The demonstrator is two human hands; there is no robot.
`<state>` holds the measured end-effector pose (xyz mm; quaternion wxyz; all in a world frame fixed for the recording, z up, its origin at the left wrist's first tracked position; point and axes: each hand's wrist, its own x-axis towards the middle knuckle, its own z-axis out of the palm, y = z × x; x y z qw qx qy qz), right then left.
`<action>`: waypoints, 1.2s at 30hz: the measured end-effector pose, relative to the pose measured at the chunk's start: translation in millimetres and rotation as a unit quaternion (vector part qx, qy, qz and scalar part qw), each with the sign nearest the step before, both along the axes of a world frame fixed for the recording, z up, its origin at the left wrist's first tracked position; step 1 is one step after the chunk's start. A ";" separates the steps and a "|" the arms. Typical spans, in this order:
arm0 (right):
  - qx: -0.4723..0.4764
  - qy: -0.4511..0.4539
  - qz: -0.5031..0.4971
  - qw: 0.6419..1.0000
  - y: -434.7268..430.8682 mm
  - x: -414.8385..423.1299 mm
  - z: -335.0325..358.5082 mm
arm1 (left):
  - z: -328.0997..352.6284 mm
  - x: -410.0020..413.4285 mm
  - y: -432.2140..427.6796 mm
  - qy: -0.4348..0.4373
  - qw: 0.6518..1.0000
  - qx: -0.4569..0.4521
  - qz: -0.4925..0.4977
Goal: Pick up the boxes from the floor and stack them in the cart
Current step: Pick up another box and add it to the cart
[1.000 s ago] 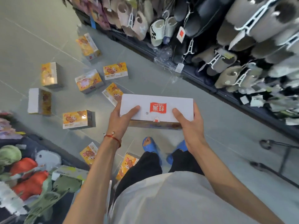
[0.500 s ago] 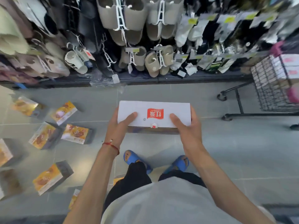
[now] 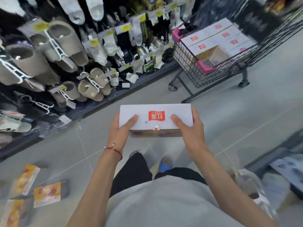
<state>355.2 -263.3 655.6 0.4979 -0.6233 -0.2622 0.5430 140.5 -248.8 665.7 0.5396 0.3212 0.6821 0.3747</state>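
Both hands' grip clasps white box point(image 3: 155, 116) ends, thumbs on top.

We hold a box point(image 3: 155, 116) before us between our left hand point(image 3: 120, 130) and right hand point(image 3: 188, 128). Ahead to the right stands the cart point(image 3: 205, 68), with stacked boxes point(image 3: 218, 38) in it. More boxes point(image 3: 46, 194) lie on the floor point(image 3: 229, 122) behind to our left, slipper racks point(image 3: 57, 63) lining the left.

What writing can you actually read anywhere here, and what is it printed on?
"红派", upside down on a red logo: held box.
"®", beside that logo: same box.
Small Latin line above the characters: too small to read.
Red logos on the boxes in the cart: too blurred.
Yellow price tags on the rack: unreadable.
Floor boxes: blurred.
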 end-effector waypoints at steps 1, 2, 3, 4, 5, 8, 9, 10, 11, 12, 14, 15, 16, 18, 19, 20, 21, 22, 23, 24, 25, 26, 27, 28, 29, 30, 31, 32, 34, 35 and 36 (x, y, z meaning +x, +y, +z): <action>-0.003 -0.002 -0.019 1.000 1.9 12.5 -1.0 | 0.2 13.7 9.9 0.001 1.000 0.001 -0.016; -0.006 -0.003 -0.036 0.999 4.5 24.5 -1.6 | 0.2 26.8 20.5 0.001 0.999 0.001 -0.036; -0.008 -0.005 -0.054 0.998 8.4 36.0 -3.0 | 0.3 39.5 32.2 0.000 0.998 0.002 -0.057; -0.007 -0.006 -0.069 0.998 13.1 47.0 -2.9 | -1.2 51.2 44.3 0.000 0.997 0.003 -0.077; -0.006 -0.007 -0.082 0.997 19.1 57.9 -3.3 | -2.6 63.0 56.5 -0.001 0.996 0.006 -0.092; -0.001 -0.007 -0.110 0.994 43.0 89.0 -3.8 | -5.4 98.0 93.4 0.006 0.993 0.017 -0.118; 0.001 -0.009 -0.113 0.994 53.3 99.2 -4.8 | -6.6 109.0 106.8 0.006 0.992 0.019 -0.123; 0.001 -0.011 -0.118 0.993 64.8 109.2 -5.8 | -8.6 119.6 121.0 0.005 0.992 0.020 -0.126; 0.000 -0.011 -0.123 0.992 77.6 118.7 -6.5 | -10.7 129.9 136.1 0.003 0.992 0.023 -0.127; 0.000 -0.013 -0.130 0.991 91.3 127.1 -5.3 | -12.8 140.0 151.9 0.002 0.991 0.026 -0.129; -0.003 -0.015 -0.144 0.989 120.6 144.4 -4.9 | -15.2 160.1 184.6 0.003 0.991 0.027 -0.132; -0.006 -0.013 -0.151 0.988 135.9 153.3 -4.9 | -16.6 170.0 201.9 0.006 0.990 0.027 -0.136; -0.011 -0.012 -0.156 0.988 151.4 162.0 -4.1 | -18.3 179.6 219.3 0.007 0.990 0.027 -0.138; -0.021 -0.025 -0.155 0.987 182.3 178.6 -4.6 | -22.0 197.1 251.8 0.008 0.990 0.024 -0.138; -0.027 -0.039 -0.153 0.987 197.7 186.8 -5.2 | -23.4 205.8 267.0 0.011 0.990 0.022 -0.140; -0.032 -0.052 -0.153 0.986 212.5 195.0 -5.4 | -24.4 214.7 281.8 0.014 0.989 0.021 -0.144; -0.036 -0.061 -0.154 0.986 226.4 203.4 -6.6 | -24.5 223.5 295.6 0.016 0.989 0.020 -0.146; -0.037 -0.068 -0.155 0.985 240.4 211.3 -7.2 | -22.9 232.0 309.6 0.018 0.989 0.020 -0.149; -0.037 -0.073 -0.153 0.985 254.0 219.4 -8.2 | -21.8 240.1 323.3 0.018 0.988 0.019 -0.151; -0.035 -0.075 -0.150 0.985 267.0 226.2 -7.8 | -21.0 247.5 335.9 0.013 0.988 0.018 -0.150; -0.036 -0.074 -0.150 0.985 279.0 233.0 -7.5 | -21.0 254.0 348.1 0.006 0.989 0.018 -0.150; -0.037 -0.070 -0.150 0.986 289.4 239.1 -6.2 | -20.5 260.1 358.6 -0.002 0.989 0.018 -0.148; -0.036 -0.066 -0.152 0.986 299.1 245.1 -5.1 | -20.6 266.0 368.4 -0.010 0.989 0.018 -0.145; -0.034 -0.064 -0.157 0.985 309.2 251.6 -3.9 | -20.3 272.0 377.6 -0.015 0.989 0.020 -0.143; -0.031 -0.062 -0.162 0.984 319.1 258.2 -3.1 | -20.5 278.2 386.7 -0.018 0.990 0.019 -0.141; -0.031 -0.061 -0.166 0.984 329.1 265.2 -2.7 | -20.0 284.8 395.4 -0.018 0.990 0.017 -0.136; -0.032 -0.057 -0.169 0.984 339.6 272.5 -2.8 | -20.6 291.6 403.9 -0.018 0.991 0.015 -0.131; -0.033 -0.051 -0.170 0.984 349.9 279.5 -3.1 | -21.4 298.8 411.5 -0.017 0.992 0.012 -0.126; -0.045 -0.044 -0.170 0.983 371.0 293.4 -6.2 | -24.0 314.0 424.6 -0.016 0.994 0.012 -0.109; -0.053 -0.042 -0.167 0.984 381.8 301.7 -9.1 | -26.0 322.3 430.3 -0.014 0.995 0.014 -0.098; -0.059 -0.037 -0.161 0.984 392.8 311.1 -12.7 | -27.3 330.9 435.9 -0.010 0.996 0.014 -0.084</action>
